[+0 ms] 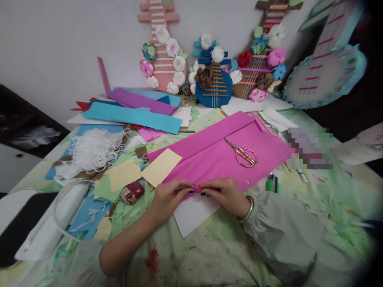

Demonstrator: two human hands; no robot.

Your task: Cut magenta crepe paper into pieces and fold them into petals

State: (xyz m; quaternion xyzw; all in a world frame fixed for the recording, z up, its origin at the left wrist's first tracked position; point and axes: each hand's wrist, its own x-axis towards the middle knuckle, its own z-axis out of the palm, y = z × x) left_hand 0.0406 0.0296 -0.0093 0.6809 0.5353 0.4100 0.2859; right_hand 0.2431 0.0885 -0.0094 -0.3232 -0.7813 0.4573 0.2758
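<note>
In the head view, the left hand and right hand pinch pink paper between thumbs and fingers, center table.
A dark shelf at left holds crumpled white material; gold-handled scissors lie on a broad pink sheet, tangled white cord heaps by the table's left edge, and stained cloth runs toward the person.

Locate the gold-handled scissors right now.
Head view, right of centre: the gold-handled scissors lie open on the large magenta paper sheet, beyond the right hand.
</note>
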